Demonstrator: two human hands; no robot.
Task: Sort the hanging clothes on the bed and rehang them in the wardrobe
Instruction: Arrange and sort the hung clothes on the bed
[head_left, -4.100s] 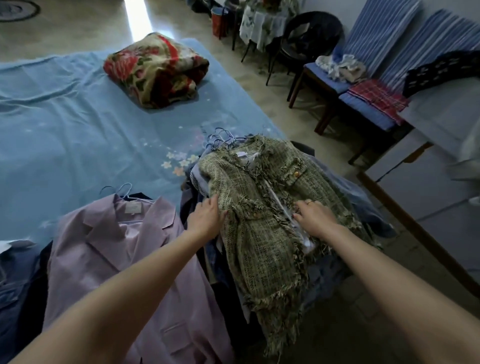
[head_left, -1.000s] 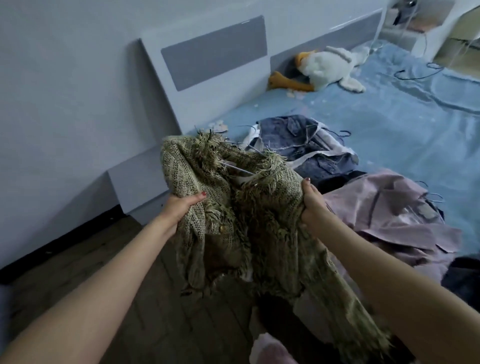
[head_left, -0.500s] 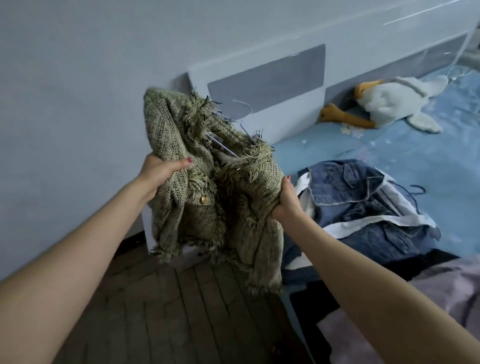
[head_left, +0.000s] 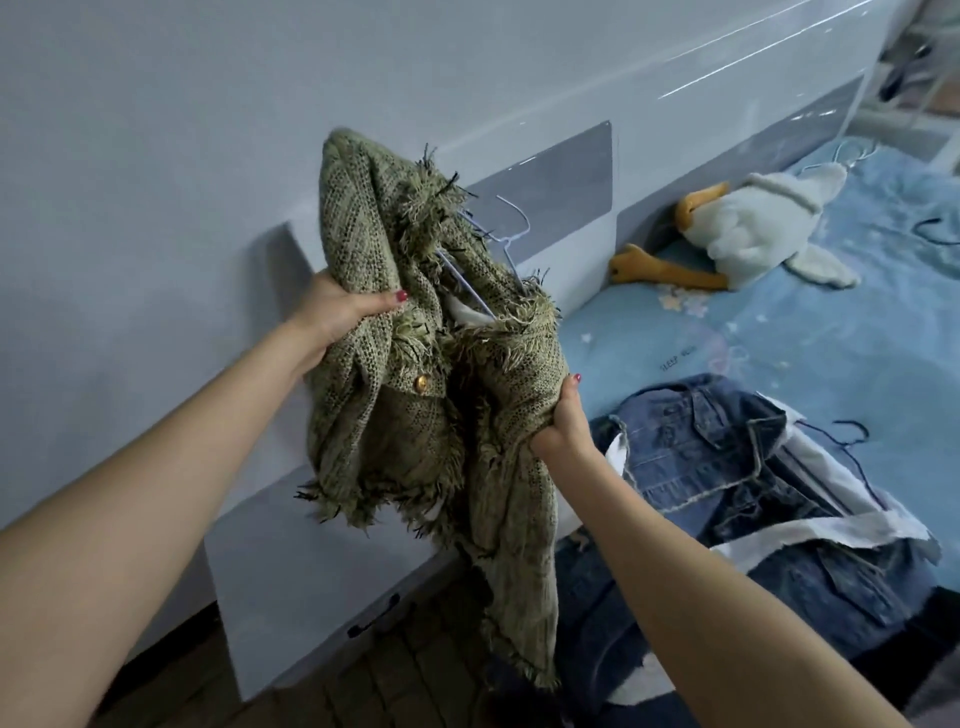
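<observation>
A green tweed jacket (head_left: 415, 415) with frayed edges and a gold button hangs bunched in the air in front of me. My left hand (head_left: 337, 312) grips its left shoulder part, and my right hand (head_left: 563, 426) grips the fabric lower on the right side. A pale wire hanger (head_left: 506, 241) pokes out of the jacket's collar. Blue denim clothes (head_left: 737, 467) with white trim lie in a pile on the blue bed sheet (head_left: 779, 332) at the right, a dark hanger hook beside them.
A white headboard with grey panels (head_left: 550, 182) runs behind the jacket. A white plush goose (head_left: 748, 234) lies against it on the bed. A white bedside cabinet with a dark handle (head_left: 311, 597) stands below, on a dark wooden floor (head_left: 389, 686).
I lifted the tweed jacket off the pile on the bed and turned toward the headboard. Over the last second the jacket rose, and the view swung left so the denim pile sits lower right.
</observation>
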